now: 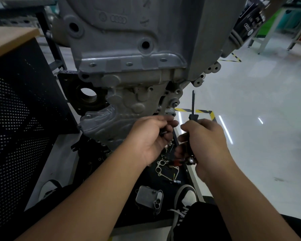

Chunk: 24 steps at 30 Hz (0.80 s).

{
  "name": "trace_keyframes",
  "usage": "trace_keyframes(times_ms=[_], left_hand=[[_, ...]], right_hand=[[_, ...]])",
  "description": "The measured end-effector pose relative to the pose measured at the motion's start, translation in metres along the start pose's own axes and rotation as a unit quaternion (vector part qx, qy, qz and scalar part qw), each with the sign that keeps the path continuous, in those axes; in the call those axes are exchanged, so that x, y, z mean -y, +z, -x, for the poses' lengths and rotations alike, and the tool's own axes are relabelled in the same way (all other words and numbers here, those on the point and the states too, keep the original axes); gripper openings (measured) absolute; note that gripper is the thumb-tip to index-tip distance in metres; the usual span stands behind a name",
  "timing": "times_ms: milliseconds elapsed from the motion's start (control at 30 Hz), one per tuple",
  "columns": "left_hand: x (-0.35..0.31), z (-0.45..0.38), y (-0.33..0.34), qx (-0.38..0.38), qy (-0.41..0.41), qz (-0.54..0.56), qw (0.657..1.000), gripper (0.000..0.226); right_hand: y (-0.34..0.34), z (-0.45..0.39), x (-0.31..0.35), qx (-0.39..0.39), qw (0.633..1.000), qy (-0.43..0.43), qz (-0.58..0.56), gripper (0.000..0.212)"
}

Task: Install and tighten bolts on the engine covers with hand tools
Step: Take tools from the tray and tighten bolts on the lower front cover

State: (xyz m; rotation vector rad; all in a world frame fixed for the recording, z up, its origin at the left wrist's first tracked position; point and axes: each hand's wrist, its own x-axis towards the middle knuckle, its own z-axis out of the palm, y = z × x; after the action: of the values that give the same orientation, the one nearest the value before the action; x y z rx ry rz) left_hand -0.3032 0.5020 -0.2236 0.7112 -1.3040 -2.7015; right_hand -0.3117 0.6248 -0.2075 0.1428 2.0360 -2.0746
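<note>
A grey cast engine [129, 54] stands upright in front of me, its lower cover [101, 122] facing me with several bolt holes along its edge. My left hand [149, 136] is curled around small dark bolts, just below the cover's lower right corner. My right hand [203, 141] grips a black-handled screwdriver [192, 108] whose shaft points straight up beside the engine. A shiny socket-like tool end [192, 160] pokes out under that palm. The two hands nearly touch at the fingertips.
A black perforated cabinet [19, 119] with a wooden top fills the left. On the dark tray [184, 173] below lie a metal gasket [163, 166], a socket bit [176, 181] and a grey finned part [149, 199]. My shoes [185, 197] stand beside it. Glossy floor with hazard tape lies right.
</note>
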Motion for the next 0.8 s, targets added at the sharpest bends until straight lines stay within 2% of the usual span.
trace_keyframes(times_ms=[100,200,267,333,400,467,533,633,667,733,800], left_hand=[[-0.001,-0.005,0.003,-0.016,0.027,-0.052,0.998,0.029],[-0.002,-0.005,0.001,-0.020,0.066,-0.166,0.984,0.028],[0.002,-0.001,0.002,0.006,0.085,-0.203,0.975,0.030],[0.008,0.004,0.005,-0.002,0.097,-0.190,0.977,0.038],[0.018,0.008,0.005,-0.045,0.172,-0.206,0.962,0.049],[0.031,0.015,0.002,-0.070,0.272,-0.283,0.917,0.058],[0.041,0.022,-0.001,-0.044,0.312,-0.313,0.896,0.065],[0.036,0.026,-0.013,0.020,0.271,-0.304,0.913,0.067],[0.032,0.026,-0.020,0.049,0.263,-0.321,0.908,0.066],[0.025,0.031,-0.035,0.087,0.282,-0.361,0.885,0.059],[0.021,0.037,-0.046,0.080,0.308,-0.371,0.872,0.050]], right_hand=[[0.008,-0.014,0.010,-0.002,0.999,-0.036,0.017,0.010],[0.020,-0.018,0.014,-0.001,0.998,-0.067,0.020,0.032],[0.025,-0.011,0.011,-0.019,0.998,-0.051,-0.026,0.038],[0.026,-0.002,0.004,-0.039,0.993,-0.006,-0.110,0.038],[0.023,0.007,-0.004,-0.033,0.985,0.022,-0.169,0.038],[0.024,0.017,-0.011,-0.007,0.984,0.030,-0.174,0.042],[0.030,0.021,-0.016,-0.003,0.985,0.030,-0.168,0.039],[0.038,0.025,-0.017,0.000,0.989,0.024,-0.149,0.041],[0.040,0.028,-0.019,0.007,0.988,0.034,-0.151,0.044],[0.047,0.035,-0.020,0.037,0.985,0.052,-0.162,0.050],[0.055,0.040,-0.019,0.034,0.990,0.024,-0.132,0.051]])
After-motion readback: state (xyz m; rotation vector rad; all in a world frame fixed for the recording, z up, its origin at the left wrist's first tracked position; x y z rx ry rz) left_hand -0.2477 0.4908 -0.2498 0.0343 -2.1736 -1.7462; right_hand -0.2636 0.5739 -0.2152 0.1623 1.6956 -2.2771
